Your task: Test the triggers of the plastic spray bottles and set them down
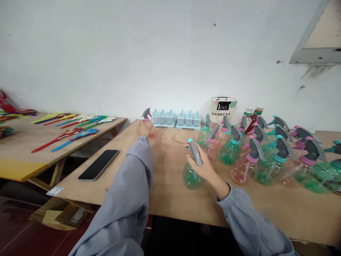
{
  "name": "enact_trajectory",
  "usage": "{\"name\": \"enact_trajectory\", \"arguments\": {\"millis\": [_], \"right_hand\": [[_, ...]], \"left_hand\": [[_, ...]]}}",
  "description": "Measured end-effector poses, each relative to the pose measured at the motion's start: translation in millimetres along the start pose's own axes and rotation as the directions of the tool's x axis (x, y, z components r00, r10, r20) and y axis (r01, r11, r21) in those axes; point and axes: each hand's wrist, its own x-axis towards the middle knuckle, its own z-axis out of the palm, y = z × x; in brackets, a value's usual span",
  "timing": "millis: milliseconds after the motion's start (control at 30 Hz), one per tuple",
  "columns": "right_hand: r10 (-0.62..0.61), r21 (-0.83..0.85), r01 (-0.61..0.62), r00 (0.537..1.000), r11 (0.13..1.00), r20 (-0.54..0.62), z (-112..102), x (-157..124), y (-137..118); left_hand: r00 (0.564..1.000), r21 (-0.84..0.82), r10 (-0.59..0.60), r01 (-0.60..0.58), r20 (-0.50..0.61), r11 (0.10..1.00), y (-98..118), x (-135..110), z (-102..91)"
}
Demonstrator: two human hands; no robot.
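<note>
The left arm stretches far forward, its hand (144, 130) grasping a pink spray bottle (151, 132) near the table's (170, 199) back edge, beside pale-blue moulds (188, 121); the right forearm angles inward, its hand (204, 164) curled around the grey head of a green spray bottle (191, 178), upright left of the clustered bottles (244, 172).

On the counter (165, 192), a phone (98, 165) lies left, clustered spray bottles (243, 172) stand right, and ice-pop moulds (189, 121) sit at the back before the wall (160, 53), left of a paper bag (222, 108) behind the bottles.
</note>
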Motion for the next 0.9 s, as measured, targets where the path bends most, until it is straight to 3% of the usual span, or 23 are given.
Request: {"name": "enact_trajectory", "arguments": {"millis": [233,367,433,533,633,767,900], "right_hand": [[0.036,0.117,-0.04,0.999,0.992,0.034,-2.5,-0.8,-1.2],[0.11,0.364,-0.123,0.992,0.923,0.057,-8.6,1.5,-6.3],[0.141,0.511,-0.173,0.985,0.842,0.101,-12.1,3.3,-12.2],[0.168,0.651,-0.247,0.969,0.718,0.184,-15.1,7.0,-19.2],[0.177,0.662,-0.287,0.957,0.692,0.231,-15.6,10.7,-18.7],[0.227,0.583,-0.287,0.958,0.76,0.175,-16.9,13.0,-8.3],[0.291,0.572,-0.272,0.955,0.774,0.06,-19.2,13.0,2.1]], "left_hand": [[0.999,-0.046,0.053,-0.053,0.002,0.998,-2.1,-39.2,0.3],[0.982,-0.107,0.166,-0.156,0.092,0.982,-10.5,-68.1,-12.5],[0.946,-0.24,0.279,-0.236,0.166,0.942,-18.2,-85.9,-19.1],[0.839,-0.483,0.452,-0.274,0.303,0.832,-29.5,-117.8,-27.3],[0.753,-0.612,0.54,-0.235,0.376,0.755,-34.2,-148.2,-33.1],[0.754,-0.678,0.575,-0.243,0.319,0.694,-31.1,-171.3,-34.9],[0.753,-0.723,0.571,-0.191,0.326,0.664,-29.9,-176.8,-30.9]]}}
